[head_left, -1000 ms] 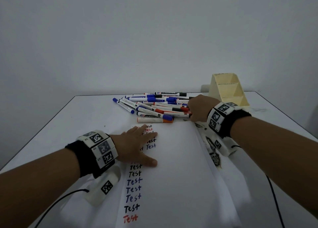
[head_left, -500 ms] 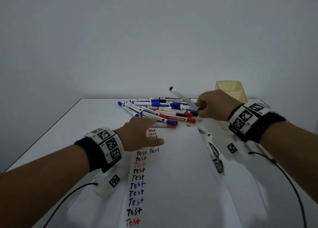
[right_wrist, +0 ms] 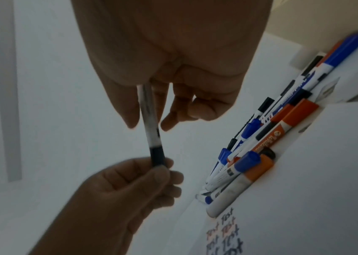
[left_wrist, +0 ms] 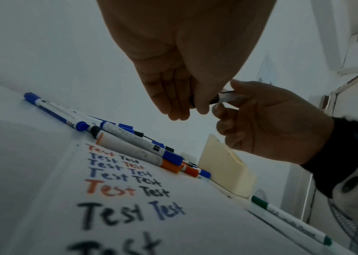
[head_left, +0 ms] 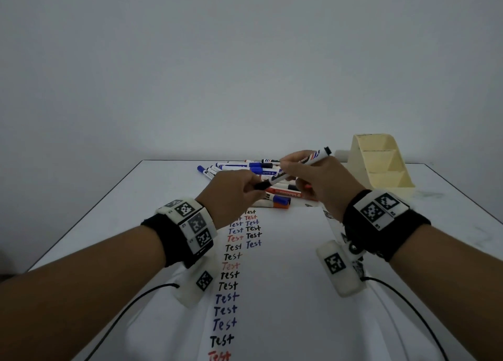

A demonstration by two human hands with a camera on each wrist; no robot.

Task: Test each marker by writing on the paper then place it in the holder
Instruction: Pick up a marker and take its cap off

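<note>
Nearest the camera, a white sheet of paper (head_left: 285, 292) lies on the white table (head_left: 130, 213), carrying two columns of the handwritten word "Test" in black, blue and red. Above its far end both hands hold one slim white marker with a black cap (head_left: 292, 171) in the air. The left hand (head_left: 231, 194) has its fingers (right_wrist: 163, 174) curled round the black cap, gripping it, while the right hand (head_left: 318, 183) pinches the white barrel between thumb and fingers (right_wrist: 130, 110), with the marker's black rear end sticking up past the knuckles. Just beyond the hands, a loose pile of white markers with blue, black and orange caps (head_left: 255, 175) rests on the table at the paper's far edge. To the right of the pile, farther back, stands a cream stepped plastic holder with three compartments (head_left: 381, 167), well apart from the held marker.
</note>
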